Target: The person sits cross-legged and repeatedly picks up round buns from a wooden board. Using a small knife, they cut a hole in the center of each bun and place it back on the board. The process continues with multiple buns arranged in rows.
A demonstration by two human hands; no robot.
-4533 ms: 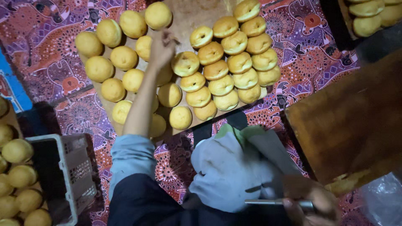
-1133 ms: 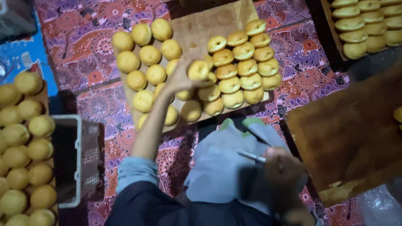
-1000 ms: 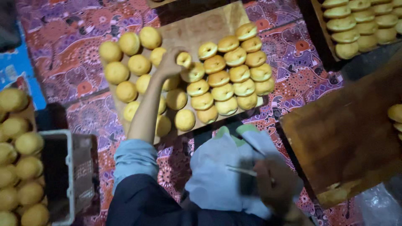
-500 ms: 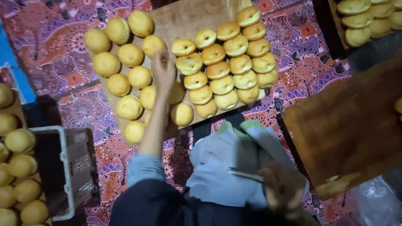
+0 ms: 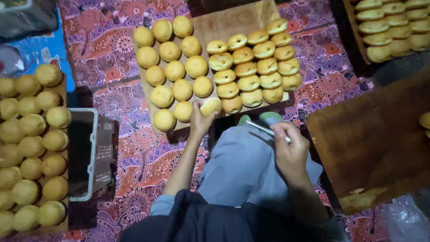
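Left fingers [image 5: 200,109] around bun [image 5: 210,106]

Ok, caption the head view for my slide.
Left hand lifts a yellow bun off the wooden board; right hand holds a thin tool.

Few items qualify. A grey open-topped rectangular container [image 5: 83,154] stands left of centre on the patterned cloth, beside the tray of round buns; its right outer wall carries a dark label panel [image 5: 105,154] with small pale print, too blurred to make out. At the top left edge lies a flat blue package or printed sheet [image 5: 45,56] with small pale markings, partly cut off. At the bottom right corner, crumpled clear plastic wrapping [image 5: 405,219] shows. No signs or screens visible.
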